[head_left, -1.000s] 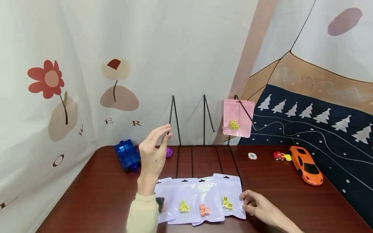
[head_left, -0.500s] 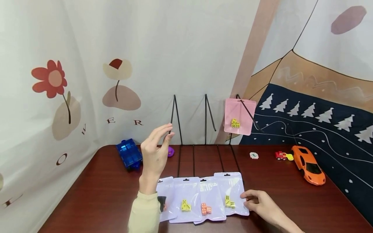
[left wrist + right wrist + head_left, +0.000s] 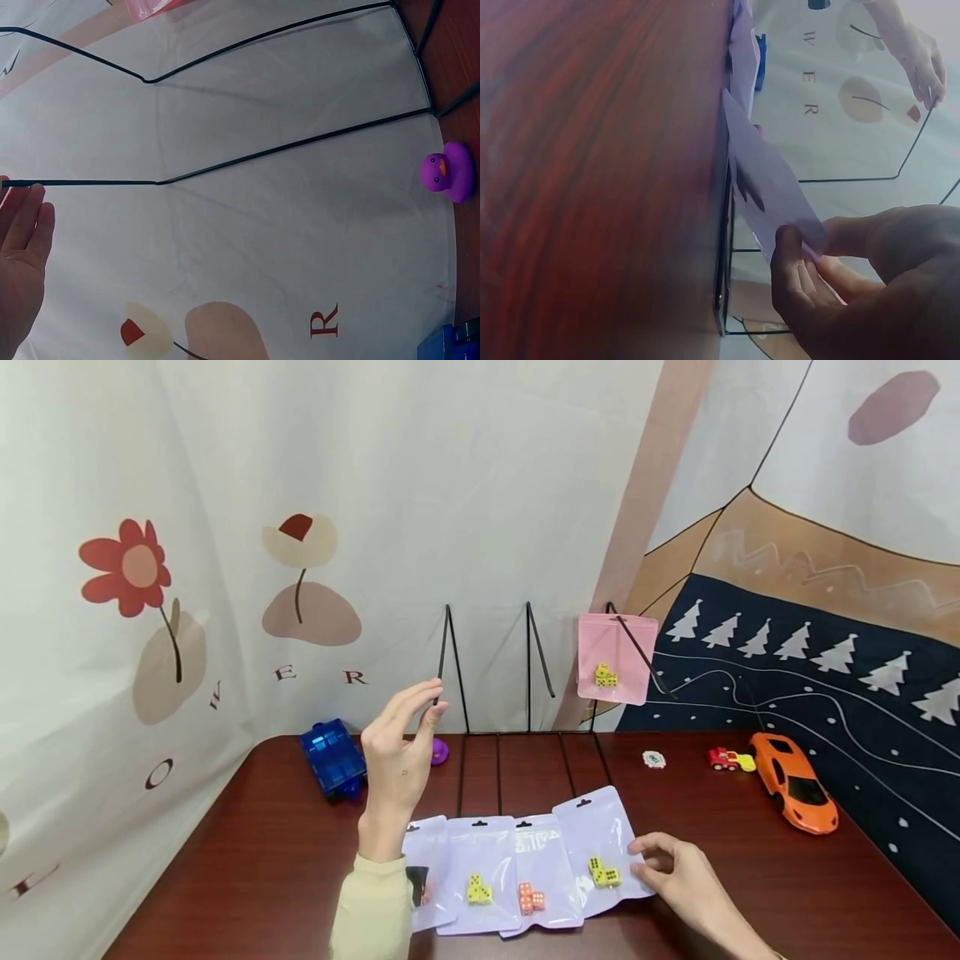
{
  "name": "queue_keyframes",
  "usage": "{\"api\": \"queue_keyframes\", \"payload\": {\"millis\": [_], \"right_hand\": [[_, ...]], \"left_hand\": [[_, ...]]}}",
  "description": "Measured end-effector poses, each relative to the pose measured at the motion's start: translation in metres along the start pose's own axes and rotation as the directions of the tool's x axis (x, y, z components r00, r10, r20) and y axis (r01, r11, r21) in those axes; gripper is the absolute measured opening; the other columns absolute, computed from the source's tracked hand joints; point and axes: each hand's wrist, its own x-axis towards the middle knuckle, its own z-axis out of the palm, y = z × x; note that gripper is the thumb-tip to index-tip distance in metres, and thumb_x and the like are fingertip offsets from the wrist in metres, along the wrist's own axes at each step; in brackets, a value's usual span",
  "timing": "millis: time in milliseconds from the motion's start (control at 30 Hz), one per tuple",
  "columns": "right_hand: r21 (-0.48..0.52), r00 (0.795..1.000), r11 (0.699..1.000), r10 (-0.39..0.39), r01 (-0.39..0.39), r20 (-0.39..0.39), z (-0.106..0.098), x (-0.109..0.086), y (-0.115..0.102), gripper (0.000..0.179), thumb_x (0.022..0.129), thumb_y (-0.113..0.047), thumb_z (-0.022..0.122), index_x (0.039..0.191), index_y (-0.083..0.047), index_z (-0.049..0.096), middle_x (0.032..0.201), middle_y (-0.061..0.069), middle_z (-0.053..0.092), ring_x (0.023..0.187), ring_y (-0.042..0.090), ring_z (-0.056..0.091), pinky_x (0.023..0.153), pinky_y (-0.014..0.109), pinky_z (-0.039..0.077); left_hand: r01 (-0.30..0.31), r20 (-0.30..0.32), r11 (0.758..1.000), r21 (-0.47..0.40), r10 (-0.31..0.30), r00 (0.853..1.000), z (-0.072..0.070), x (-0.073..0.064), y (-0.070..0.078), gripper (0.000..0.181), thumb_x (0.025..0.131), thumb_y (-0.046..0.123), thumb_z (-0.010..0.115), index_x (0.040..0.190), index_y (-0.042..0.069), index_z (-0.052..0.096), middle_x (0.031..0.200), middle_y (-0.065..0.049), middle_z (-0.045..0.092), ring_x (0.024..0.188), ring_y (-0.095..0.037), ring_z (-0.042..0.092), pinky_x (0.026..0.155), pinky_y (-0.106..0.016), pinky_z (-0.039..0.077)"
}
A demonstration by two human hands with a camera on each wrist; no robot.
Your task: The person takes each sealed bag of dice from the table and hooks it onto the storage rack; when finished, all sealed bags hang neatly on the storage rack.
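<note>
My left hand (image 3: 397,764) is raised and pinches the tip of the left prong of a black wire display rack (image 3: 528,672). In the left wrist view the fingertips meet that prong (image 3: 90,182). Low on the right, my right hand (image 3: 686,881) pinches the right edge of a lavender zip bag (image 3: 592,831) with yellow dice (image 3: 603,872) in it. The right wrist view shows this bag tilted, its held edge lifted off the table. Beside it lie overlapping lavender bags, one with orange dice (image 3: 531,899), another with yellow dice (image 3: 477,890); my left forearm partly hides the leftmost.
A pink bag (image 3: 592,647) with yellow dice hangs on the rack's right prong. On the table (image 3: 225,860) are a blue toy cart (image 3: 333,758), a purple duck (image 3: 450,172), a white chip (image 3: 654,760), a small red-and-yellow toy (image 3: 727,761) and an orange toy car (image 3: 795,785). A printed curtain stands behind.
My right hand has shifted slightly right, and the rightmost lavender bag has turned and risen at its right edge. The left hand keeps its place on the prong.
</note>
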Motion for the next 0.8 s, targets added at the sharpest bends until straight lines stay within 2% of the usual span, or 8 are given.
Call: {"api": "queue_keyframes", "payload": {"millis": [133,333,600,700,800], "right_hand": [[-0.035,0.995,0.998,-0.061,0.058,-0.079,0.002,-0.001,-0.002,0.021,0.076,0.007,0.073,0.092,-0.005,0.068,0.088,0.002,0.066,0.071,0.008,0.059,0.056,0.021,0.049],[-0.086,0.969,0.986,-0.160,0.146,-0.188,0.004,-0.003,-0.001,0.022,0.074,0.008,0.074,0.088,-0.009,0.069,0.078,-0.005,0.065,0.066,0.005,0.056,0.054,0.020,0.046],[-0.072,0.939,0.969,-0.247,0.236,-0.240,0.003,-0.006,-0.006,0.023,0.075,0.006,0.076,0.088,-0.013,0.071,0.081,-0.008,0.066,0.068,0.005,0.059,0.057,0.020,0.049],[-0.092,0.908,0.946,-0.325,0.312,-0.263,0.003,-0.008,-0.009,0.027,0.073,0.007,0.077,0.087,-0.015,0.070,0.083,-0.010,0.066,0.068,0.005,0.059,0.058,0.018,0.050],[-0.124,0.844,0.894,-0.448,0.431,-0.294,0.005,-0.011,-0.012,0.034,0.069,0.013,0.077,0.087,-0.016,0.070,0.083,-0.010,0.065,0.067,0.005,0.059,0.058,0.015,0.050]], "left_hand": [[-0.002,-0.003,1.000,-0.003,0.002,1.000,0.000,0.000,0.000,0.029,0.075,-0.009,0.073,0.102,-0.001,0.070,0.107,-0.010,0.069,0.099,-0.021,0.065,0.090,-0.028,0.049],[-0.006,-0.006,1.000,-0.007,0.006,1.000,0.001,0.000,0.001,0.029,0.075,-0.010,0.073,0.103,-0.001,0.071,0.107,-0.009,0.069,0.099,-0.021,0.065,0.090,-0.028,0.049],[-0.016,-0.013,1.000,-0.021,0.016,1.000,0.001,0.000,0.000,0.027,0.075,-0.010,0.073,0.101,-0.004,0.070,0.107,-0.010,0.069,0.099,-0.022,0.065,0.089,-0.029,0.050],[-0.017,-0.013,1.000,-0.021,0.017,1.000,0.001,0.000,0.000,0.027,0.075,-0.010,0.073,0.101,-0.004,0.070,0.107,-0.010,0.069,0.098,-0.022,0.065,0.089,-0.028,0.050],[-0.016,-0.012,1.000,-0.017,0.015,1.000,0.001,0.000,-0.001,0.028,0.075,-0.010,0.073,0.101,-0.003,0.070,0.107,-0.010,0.069,0.098,-0.022,0.065,0.089,-0.028,0.050]]}}
